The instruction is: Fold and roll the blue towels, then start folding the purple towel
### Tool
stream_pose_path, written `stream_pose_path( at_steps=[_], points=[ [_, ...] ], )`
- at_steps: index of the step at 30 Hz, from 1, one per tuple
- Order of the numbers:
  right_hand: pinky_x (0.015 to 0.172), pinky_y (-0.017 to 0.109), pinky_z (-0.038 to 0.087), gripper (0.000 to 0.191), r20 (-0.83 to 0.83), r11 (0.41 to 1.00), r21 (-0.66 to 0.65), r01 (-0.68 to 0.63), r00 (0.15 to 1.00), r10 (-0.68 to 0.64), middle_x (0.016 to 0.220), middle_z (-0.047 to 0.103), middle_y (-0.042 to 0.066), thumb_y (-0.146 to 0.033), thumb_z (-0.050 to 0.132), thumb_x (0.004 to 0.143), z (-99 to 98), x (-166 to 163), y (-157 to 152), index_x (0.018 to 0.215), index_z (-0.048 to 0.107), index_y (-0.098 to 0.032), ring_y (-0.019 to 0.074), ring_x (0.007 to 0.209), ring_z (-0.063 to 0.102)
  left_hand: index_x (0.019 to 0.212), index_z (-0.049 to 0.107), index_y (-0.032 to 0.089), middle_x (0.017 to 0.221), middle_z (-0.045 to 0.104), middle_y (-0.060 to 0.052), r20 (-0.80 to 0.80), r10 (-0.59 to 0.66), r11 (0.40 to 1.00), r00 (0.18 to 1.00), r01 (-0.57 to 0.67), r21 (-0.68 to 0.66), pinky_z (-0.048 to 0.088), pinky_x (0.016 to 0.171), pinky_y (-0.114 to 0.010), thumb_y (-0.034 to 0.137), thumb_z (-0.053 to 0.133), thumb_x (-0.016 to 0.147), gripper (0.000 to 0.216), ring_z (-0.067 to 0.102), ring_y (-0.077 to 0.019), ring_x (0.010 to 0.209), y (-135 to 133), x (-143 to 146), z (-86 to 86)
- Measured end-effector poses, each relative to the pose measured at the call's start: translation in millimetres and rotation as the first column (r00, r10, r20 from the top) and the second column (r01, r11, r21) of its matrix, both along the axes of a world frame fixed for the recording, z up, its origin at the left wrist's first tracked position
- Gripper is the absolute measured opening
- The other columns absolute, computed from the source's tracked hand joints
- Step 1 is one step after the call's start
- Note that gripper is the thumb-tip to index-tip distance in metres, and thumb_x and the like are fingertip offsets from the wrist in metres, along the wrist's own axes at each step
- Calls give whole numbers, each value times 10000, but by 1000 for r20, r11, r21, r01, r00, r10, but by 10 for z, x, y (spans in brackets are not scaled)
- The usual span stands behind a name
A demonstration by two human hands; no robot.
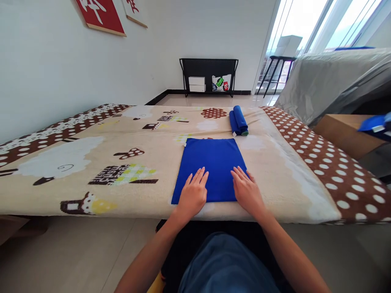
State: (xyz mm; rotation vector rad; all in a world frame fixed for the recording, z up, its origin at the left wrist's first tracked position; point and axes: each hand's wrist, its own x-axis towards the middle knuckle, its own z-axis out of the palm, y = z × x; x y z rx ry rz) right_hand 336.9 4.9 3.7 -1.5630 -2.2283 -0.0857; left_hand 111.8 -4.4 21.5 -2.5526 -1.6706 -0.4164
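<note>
A blue cloth lies flat in a near-square on the patterned blanket, close to its front edge. My left hand rests palm down on the cloth's near left part, fingers stretched out. Over the near right edge of the cloth lies my right hand, also palm down with its fingers extended. Neither hand grips anything. Beyond the cloth's far right corner sit rolled blue cloths, side by side, with a small white tag at the near end.
The beige blanket with brown dotted borders covers the bed-like surface. At the right stand a cardboard box with blue cloth at it and a plastic-covered bulky object. A black rack stands by the far wall.
</note>
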Motion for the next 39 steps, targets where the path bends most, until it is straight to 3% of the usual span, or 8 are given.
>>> stream_pose_path(
  at_steps=[7, 12, 19, 23, 27, 29, 34, 39],
  points=[
    [1195, 408, 291, 488, -95, 997, -64, -31, 995, 25, 1535, 427, 108, -222, 306, 1018, -137, -519, 159, 1465, 473, -120, 206, 1458, 354, 1508, 415, 180, 1593, 351, -91, 5, 109, 994, 994, -109, -26, 287, 1210, -466, 260, 323, 1006, 517, 308, -232, 1488, 200, 480, -163],
    [1199, 440, 265, 505, -78, 995, -43, 91, 993, -94, 1530, 437, 95, -376, 343, 1038, -262, -80, 59, 1467, 474, -146, 222, 1453, 363, 1511, 415, 285, 1588, 368, -39, -8, 182, 983, 983, -182, 28, 282, 1205, -496, 497, 314, 1017, 547, 323, -242, 1481, 87, 64, -227],
    [1167, 455, 299, 442, 22, 979, -64, 192, 981, -191, 1417, 566, 135, -273, 308, 1031, -214, 407, -2, 1335, 595, -129, 237, 1368, 484, 1536, 374, 235, 1595, 344, -72, -97, 289, 957, 952, -291, -13, 270, 1203, -514, 522, 273, 1017, 602, 318, -261, 1483, -100, -452, -208],
    [1168, 499, 273, 435, 78, 982, -55, 183, 981, -178, 1362, 594, 201, -271, 343, 1006, 70, 163, 327, 1280, 625, -87, 298, 1389, 448, 1517, 393, 107, 1550, 407, -170, -151, 231, 967, 961, -244, -74, 216, 1213, -533, 519, 286, 1007, 665, 324, -318, 1474, 264, -288, -1],
    [1200, 365, 252, 528, 63, 975, -180, -127, 988, 140, 1587, 337, 116, -212, 347, 983, 153, -346, 829, 1496, 420, -109, 203, 1492, 278, 1577, 227, 109, 1646, 203, -95, -116, -97, 971, 988, 68, -229, 199, 1234, -385, 315, 289, 1000, 615, 175, -198, 1529, 916, 39, 103],
    [1207, 327, 240, 564, 56, 952, -245, -185, 977, 204, 1611, 290, 76, -271, 370, 992, 85, -493, 1036, 1540, 351, -139, 168, 1499, 255, 1583, 213, 145, 1657, 168, -58, -114, -137, 958, 984, 102, -269, 177, 1239, -367, 302, 284, 997, 611, 138, -163, 1534, 1180, 97, 63],
    [1233, 390, 174, 631, 57, 970, -244, -19, 998, 34, 1619, 267, 75, -487, 267, 1033, -124, -249, 1232, 1558, 311, -139, 185, 1514, 210, 1581, 233, 197, 1653, 185, -67, -123, 104, 966, 987, -130, -223, 151, 1239, -479, 523, 211, 1013, 655, 161, -213, 1534, 1399, -245, -109],
    [1222, 516, 104, 648, 90, 956, -197, 217, 975, -203, 1587, 309, 187, -468, 244, 1039, -163, 136, 1171, 1522, 350, -50, 276, 1500, 247, 1570, 253, 131, 1638, 212, -152, -119, 364, 910, 924, -380, -167, 193, 1214, -543, 573, 179, 997, 727, 209, -281, 1520, 1338, -562, -173]
  ],
)
